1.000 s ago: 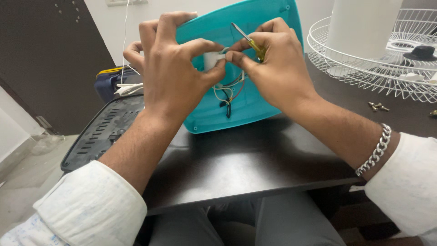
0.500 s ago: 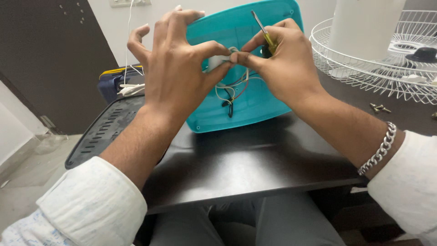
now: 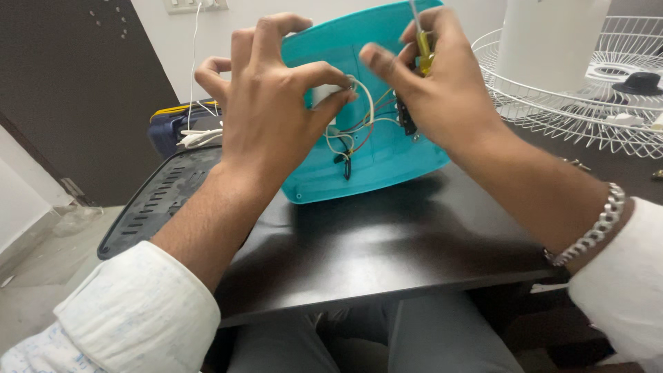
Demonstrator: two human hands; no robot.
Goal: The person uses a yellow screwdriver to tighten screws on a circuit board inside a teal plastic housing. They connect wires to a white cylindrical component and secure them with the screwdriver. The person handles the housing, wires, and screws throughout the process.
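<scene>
A teal plastic cover (image 3: 387, 162) stands tilted on the dark table (image 3: 387, 242), its inside facing me, with several thin coloured wires (image 3: 359, 128) hanging in it. My left hand (image 3: 276, 103) pinches a small white part (image 3: 324, 97) joined to those wires between thumb and forefinger. My right hand (image 3: 435, 83) is just to the right, fingers closed on a yellow-handled screwdriver (image 3: 423, 52) that points upward; its forefinger reaches toward the left hand without touching it.
A white wire fan guard (image 3: 587, 103) lies at the right rear beside a white cylinder (image 3: 549, 41). A dark slotted panel (image 3: 148, 200) hangs off the table's left edge. Behind it sits a dark blue case (image 3: 173, 128) with white cables. Small screws (image 3: 577, 164) lie at right.
Both hands have drawn apart: the right hand with the screwdriver lifted away from the white part, which the left hand still pinches. The wires now show between the hands.
</scene>
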